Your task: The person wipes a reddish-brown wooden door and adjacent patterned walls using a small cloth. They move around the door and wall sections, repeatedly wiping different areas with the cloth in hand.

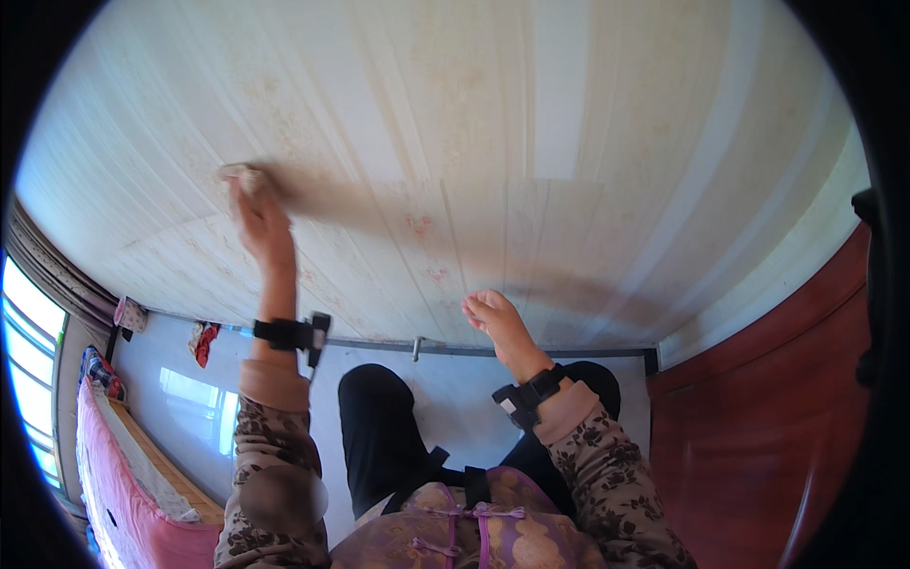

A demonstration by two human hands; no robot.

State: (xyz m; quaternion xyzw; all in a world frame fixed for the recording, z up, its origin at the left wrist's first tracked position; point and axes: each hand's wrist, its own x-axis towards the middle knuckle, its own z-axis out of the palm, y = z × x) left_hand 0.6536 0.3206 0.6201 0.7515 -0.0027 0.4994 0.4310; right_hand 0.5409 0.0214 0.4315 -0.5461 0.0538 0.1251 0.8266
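Observation:
Raised at the left, my left hand [261, 224] is slightly blurred and presses a pale folded cloth [242, 173] to the wallpapered wall [455, 114]. The wallpaper has vertical stripes and faint floral patterns. Lower down and nearer the middle, my right hand [494, 316] hangs in front of the wall's lower part with its fingers loosely curled together. Nothing shows in it, and I cannot tell whether it touches the wall. Black straps with small devices sit on both wrists.
A metal door stop [417, 348] stands near the wall's base. At the right is a reddish-brown wooden door [761, 427]. On the left are a bed with a pink cover [128, 469], a patterned bin [131, 314] and a red-and-white item [205, 344] on the glossy tiled floor [163, 355].

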